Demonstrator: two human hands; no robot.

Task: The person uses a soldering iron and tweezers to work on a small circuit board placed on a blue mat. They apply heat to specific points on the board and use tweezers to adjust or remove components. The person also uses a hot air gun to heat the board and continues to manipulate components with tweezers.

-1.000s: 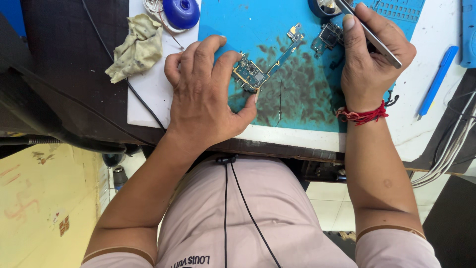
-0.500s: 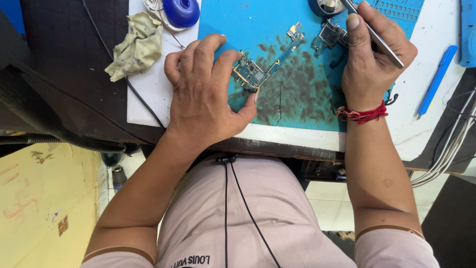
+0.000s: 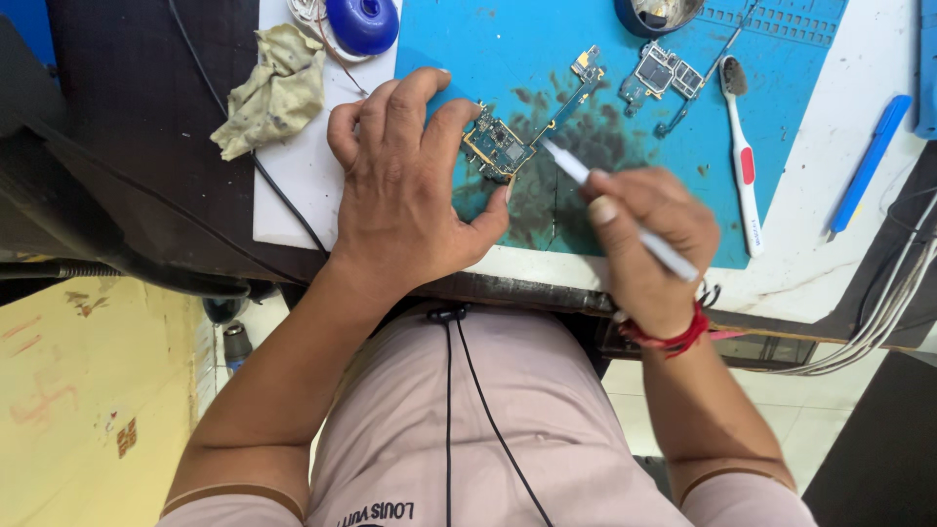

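Note:
My left hand [image 3: 410,205] rests on the blue work mat [image 3: 781,68] and pins a small green circuit board [image 3: 498,146] between its fingertips and thumb. A thin flex strip [image 3: 576,83] runs up and right from that board. My right hand [image 3: 649,239] grips a slim white pen-like tool [image 3: 664,252], and the tool's tip touches the board's right edge. A red thread band [image 3: 673,337] circles my right wrist.
A second small circuit board [image 3: 664,73] and a white and red toothbrush [image 3: 742,161] lie on the mat's upper right. A dirty rag [image 3: 273,88] and a blue round object [image 3: 363,21] sit at upper left. A blue pen-shaped tool [image 3: 869,166] and cables [image 3: 888,303] are at right.
My right hand has come down and left from the second board to the board under my left hand, now holding the white tool. The toothbrush now lies uncovered on the mat.

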